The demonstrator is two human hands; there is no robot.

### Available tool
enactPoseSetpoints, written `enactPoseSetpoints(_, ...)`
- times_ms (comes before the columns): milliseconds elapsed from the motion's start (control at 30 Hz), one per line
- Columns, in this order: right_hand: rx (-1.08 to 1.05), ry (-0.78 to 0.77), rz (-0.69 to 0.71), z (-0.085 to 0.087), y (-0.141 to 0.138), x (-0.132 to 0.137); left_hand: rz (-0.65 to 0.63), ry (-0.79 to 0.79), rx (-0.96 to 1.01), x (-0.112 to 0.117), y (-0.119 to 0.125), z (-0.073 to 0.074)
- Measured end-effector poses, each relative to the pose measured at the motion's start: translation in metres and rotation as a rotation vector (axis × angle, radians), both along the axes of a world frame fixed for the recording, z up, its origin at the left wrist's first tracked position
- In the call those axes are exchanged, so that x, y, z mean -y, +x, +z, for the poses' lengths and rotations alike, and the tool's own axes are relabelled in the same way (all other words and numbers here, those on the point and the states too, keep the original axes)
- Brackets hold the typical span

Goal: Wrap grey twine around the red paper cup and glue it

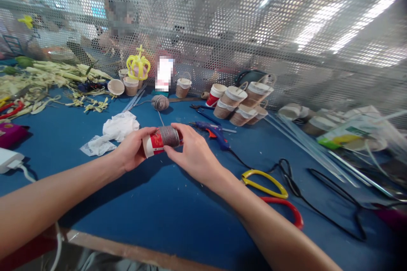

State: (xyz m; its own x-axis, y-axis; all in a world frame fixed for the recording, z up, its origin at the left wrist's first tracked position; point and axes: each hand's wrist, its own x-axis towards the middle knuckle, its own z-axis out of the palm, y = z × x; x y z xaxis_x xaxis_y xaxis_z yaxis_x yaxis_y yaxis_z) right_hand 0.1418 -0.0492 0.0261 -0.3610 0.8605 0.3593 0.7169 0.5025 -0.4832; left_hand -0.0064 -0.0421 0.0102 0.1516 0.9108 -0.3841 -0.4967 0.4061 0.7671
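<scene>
A red and white paper cup [154,143] lies on its side in the air above the blue table [165,203], half wrapped in brown twine. My left hand [131,151] grips its open end. My right hand [191,153] pinches the wrapped end, fingers closed round it. A strand of twine runs from the cup back to a twine ball [160,102] further off on the table.
A blue glue gun [212,130] with a black cord lies just right of my hands. Scissors with yellow and red handles [270,190], twine-wrapped cups [243,101], clear glue sticks [318,152], crumpled white cloth [117,129] and straw strips [47,80] surround them. A perforated screen [254,29] stands behind.
</scene>
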Motion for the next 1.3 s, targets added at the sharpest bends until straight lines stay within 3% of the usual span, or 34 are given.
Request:
enactPoseSetpoints(133, -0.028, -0.017, 0.025, -0.001, 0.001, -0.002, 0.002, 0.038, 0.008, 0.0, 0.0, -0.001)
enactPoseSetpoints(267, -0.197, -0.14, -0.005, 0.007, 0.008, -0.008, -0.041, 0.174, 0.018, 0.003, 0.001, -0.002)
enactPoseSetpoints(333, -0.29, -0.272, -0.025, 0.012, 0.013, -0.01, -0.077, 0.277, -0.021, 0.007, 0.001, -0.004)
enactPoseSetpoints(467, -0.455, -0.598, 0.095, 0.015, 0.025, -0.006, -0.151, 0.5, -0.185, 0.012, -0.001, -0.005)
enactPoseSetpoints(567, -0.493, -0.506, 0.088, 0.008, 0.033, 0.005, -0.255, 0.445, -0.155, 0.012, -0.001, 0.0)
enactPoseSetpoints(667, -0.403, -0.355, 0.067, -0.001, 0.037, 0.017, -0.303, 0.248, -0.051, 0.01, 0.001, 0.006)
enactPoseSetpoints(767, -0.294, -0.222, 0.067, -0.008, 0.036, 0.026, -0.348, 0.189, -0.071, 0.009, 0.004, 0.007)
enactPoseSetpoints(933, -0.135, -0.062, 0.137, -0.011, 0.034, 0.028, -0.347, 0.242, -0.229, 0.011, 0.007, 0.002)
enactPoseSetpoints(1100, -0.13, -0.095, 0.282, -0.005, 0.034, 0.024, -0.364, 0.322, -0.399, 0.013, 0.012, 0.004)
enactPoseSetpoints(1300, -0.178, -0.111, 0.35, 0.005, 0.029, 0.019, -0.393, 0.407, -0.394, 0.015, 0.018, 0.006)
